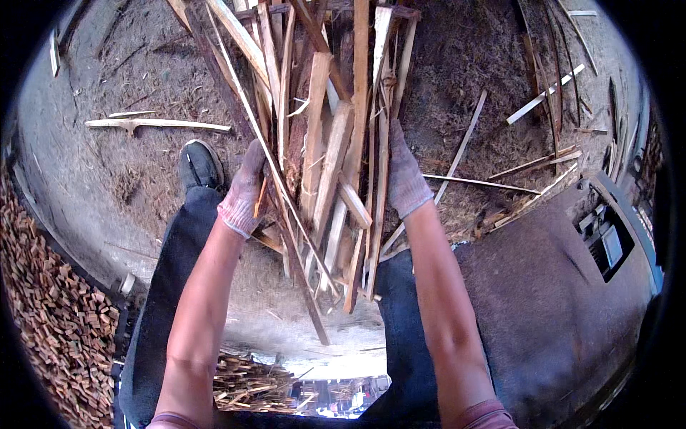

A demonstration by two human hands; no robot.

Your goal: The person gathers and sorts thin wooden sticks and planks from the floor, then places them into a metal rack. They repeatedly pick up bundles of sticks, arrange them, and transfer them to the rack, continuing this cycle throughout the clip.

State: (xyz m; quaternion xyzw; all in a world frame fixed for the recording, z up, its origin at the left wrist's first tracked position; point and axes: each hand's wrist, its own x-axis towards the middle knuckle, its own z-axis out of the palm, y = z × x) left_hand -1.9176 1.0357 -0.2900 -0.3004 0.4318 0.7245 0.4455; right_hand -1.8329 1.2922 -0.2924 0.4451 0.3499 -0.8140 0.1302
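Note:
A loose bundle of long, rough wood strips [314, 143] stretches from the top of the view toward my body, its near ends uneven and splayed. My left hand [246, 182], in a dirty pale knit glove, presses against the bundle's left side. Opposite it, my right hand [409, 171], gloved the same way, holds the right side, so the strips are clasped between both hands. The fingers of both hands are largely hidden by the wood. One thin dark strip [311, 318] hangs out lower than the others.
Scattered slats [461, 146] and a pale stick [161, 124] lie on the debris-covered ground. To the right stands a brown metal housing [543, 286] with a rectangular opening. A large heap of short wood blocks [64, 336] fills the lower left. My shoe [199, 166] is beside the left hand.

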